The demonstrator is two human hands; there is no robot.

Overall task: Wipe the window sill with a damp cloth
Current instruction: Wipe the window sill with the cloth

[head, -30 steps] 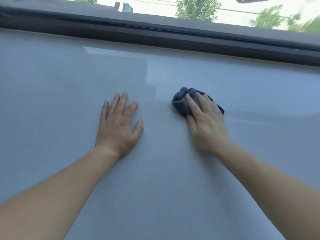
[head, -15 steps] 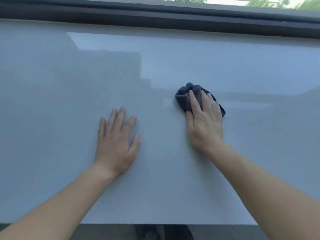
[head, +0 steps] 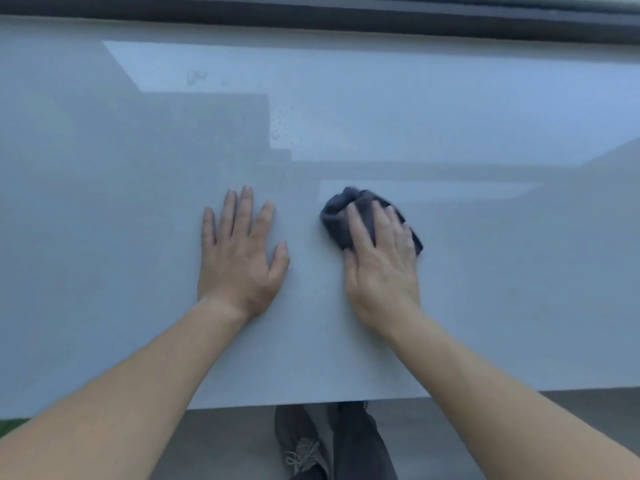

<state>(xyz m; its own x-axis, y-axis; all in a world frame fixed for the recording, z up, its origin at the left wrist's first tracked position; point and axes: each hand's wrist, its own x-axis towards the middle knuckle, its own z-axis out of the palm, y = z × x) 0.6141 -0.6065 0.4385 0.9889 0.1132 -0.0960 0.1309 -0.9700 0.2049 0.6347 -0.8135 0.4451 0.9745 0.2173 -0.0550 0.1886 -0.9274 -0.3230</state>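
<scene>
Right hand (head: 381,271) slid cloth (head: 341,216) nearer, leftward

Left hand (head: 239,258) flat on sill (head: 104,237), cloth (head: 341,216) under right hand (head: 382,268) beside it

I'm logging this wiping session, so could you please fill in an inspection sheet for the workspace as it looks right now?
Surface: pale grey window sill, glossy, with reflections; small droplets and a faint ring mark toward the back.
Job's things: dark grey cloth, bunched up, lying on the sill.
Clutter: nothing seen.
Grippers: right hand pressed on the cloth, fingers spread over it; left hand flat and empty on the sill, apart from the cloth.
Cables: nothing seen.
Surroundings: dark window frame along the back edge; grey floor below the front edge, with the person's shoe and dark trouser leg.
</scene>
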